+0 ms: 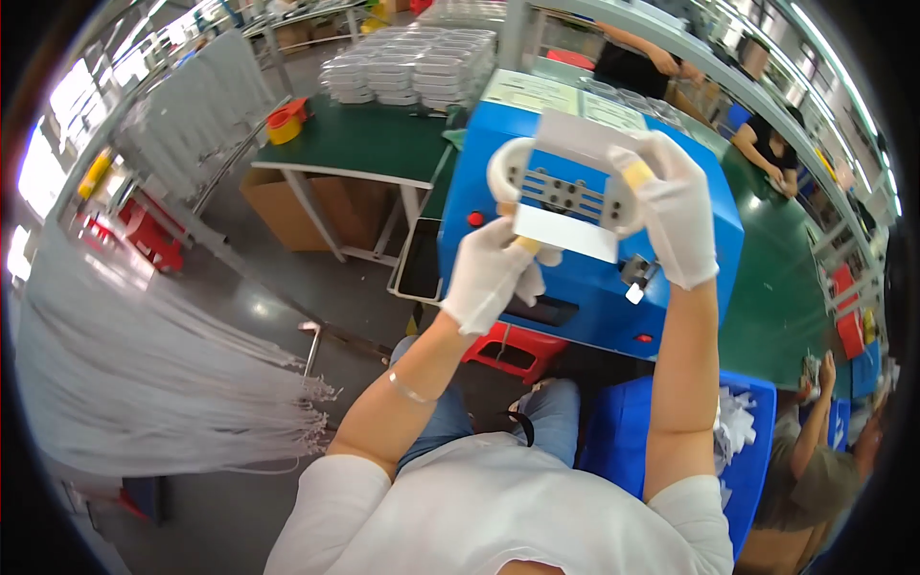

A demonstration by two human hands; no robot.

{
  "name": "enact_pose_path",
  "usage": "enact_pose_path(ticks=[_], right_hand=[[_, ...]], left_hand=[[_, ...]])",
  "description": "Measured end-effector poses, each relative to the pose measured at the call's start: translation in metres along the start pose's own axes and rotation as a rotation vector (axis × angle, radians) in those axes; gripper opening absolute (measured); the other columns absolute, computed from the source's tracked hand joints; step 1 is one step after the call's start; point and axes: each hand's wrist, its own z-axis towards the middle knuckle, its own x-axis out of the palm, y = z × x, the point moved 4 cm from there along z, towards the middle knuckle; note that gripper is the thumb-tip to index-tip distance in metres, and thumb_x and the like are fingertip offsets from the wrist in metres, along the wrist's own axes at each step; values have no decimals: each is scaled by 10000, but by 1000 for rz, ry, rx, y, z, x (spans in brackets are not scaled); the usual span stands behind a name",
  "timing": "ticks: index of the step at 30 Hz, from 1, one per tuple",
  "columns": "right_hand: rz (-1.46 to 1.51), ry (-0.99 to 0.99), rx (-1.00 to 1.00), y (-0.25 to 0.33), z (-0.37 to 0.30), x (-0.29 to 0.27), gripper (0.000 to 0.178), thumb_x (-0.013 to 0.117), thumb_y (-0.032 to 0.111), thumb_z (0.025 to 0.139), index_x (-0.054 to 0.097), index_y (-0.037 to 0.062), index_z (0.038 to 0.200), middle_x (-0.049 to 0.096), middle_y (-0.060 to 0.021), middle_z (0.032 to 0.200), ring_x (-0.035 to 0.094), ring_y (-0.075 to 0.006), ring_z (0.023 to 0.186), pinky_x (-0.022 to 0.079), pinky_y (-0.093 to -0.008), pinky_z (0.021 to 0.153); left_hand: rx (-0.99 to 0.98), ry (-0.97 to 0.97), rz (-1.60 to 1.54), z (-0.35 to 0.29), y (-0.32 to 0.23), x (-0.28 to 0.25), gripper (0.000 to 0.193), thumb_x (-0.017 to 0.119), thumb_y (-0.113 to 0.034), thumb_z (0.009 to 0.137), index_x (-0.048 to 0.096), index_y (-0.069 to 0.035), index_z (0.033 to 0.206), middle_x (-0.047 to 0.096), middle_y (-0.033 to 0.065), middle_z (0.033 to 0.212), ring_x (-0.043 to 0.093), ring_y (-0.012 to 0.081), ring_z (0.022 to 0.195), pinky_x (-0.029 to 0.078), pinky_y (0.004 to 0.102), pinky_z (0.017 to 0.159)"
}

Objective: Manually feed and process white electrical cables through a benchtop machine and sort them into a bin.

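Observation:
Both my hands wear white gloves with yellowish bands at the fingertips. My left hand (491, 271) pinches the left end of a flat white strip (567, 234) in front of the blue machine (594, 311). My right hand (677, 206) is raised higher, its closed fingers at the right end of a second pale strip (583, 136). Between the two strips lies the machine's slotted metal plate (563, 195). A white rounded piece (508, 172) stands at the plate's left side. A small metal block (635, 272) sits below my right hand.
Stacked clear plastic trays (412, 65) stand on a green table (359, 144) at the far left. A blue bin (762, 412) with white scraps is beside my right arm. White cords (163, 383) hang at left. Co-workers sit along the right-hand bench (767, 278).

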Motion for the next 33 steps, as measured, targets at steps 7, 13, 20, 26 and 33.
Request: enact_pose_path(ticks=[7, 13, 20, 26, 33], right_hand=[[-318, -306, -254, 10, -38, -18, 294, 534, 85, 911, 569, 7, 1193, 570, -108, 1214, 521, -208, 1128, 376, -306, 986], [-173, -394, -241, 20, -92, -17, 336, 490, 145, 940, 536, -49, 1211, 565, -120, 1217, 536, -202, 1114, 384, -330, 996], [101, -152, -132, 17, -108, 8, 711, 612, 384, 611, 569, -59, 1165, 567, -169, 1191, 559, -243, 1061, 397, -336, 973], [205, 35, -324, 13, -106, 13, 346, 558, 165, 855, 600, -77, 1098, 596, -171, 1114, 600, -226, 965, 471, -314, 882], [179, 94, -355, 13, -111, 27, 428, 491, 25, 669, 620, -94, 1059, 615, -203, 1074, 612, -204, 912, 429, -223, 746]], left_hand=[[350, -212, 521, -24, -27, -49, 132, 637, -115, 847, 650, -42, 956, 644, 88, 855, 610, 138, 680, 505, 276, 627], [821, -1537, 960, -139, -94, -225, 343, 671, -89, 770, 584, -21, 1095, 573, 163, 1103, 543, 290, 1048, 430, 384, 922], [202, -2017, 1428, -205, -175, -307, 264, 647, -279, 750, 690, -73, 910, 626, 159, 869, 590, 336, 871, 462, 420, 803], [188, -1760, 1370, -222, -184, -353, 325, 534, -356, 833, 683, -98, 962, 662, 142, 911, 617, 343, 881, 474, 420, 766], [-152, -1626, 1673, -218, -192, -327, 377, 475, -392, 849, 671, -119, 1022, 661, 169, 955, 613, 355, 940, 470, 413, 819]])
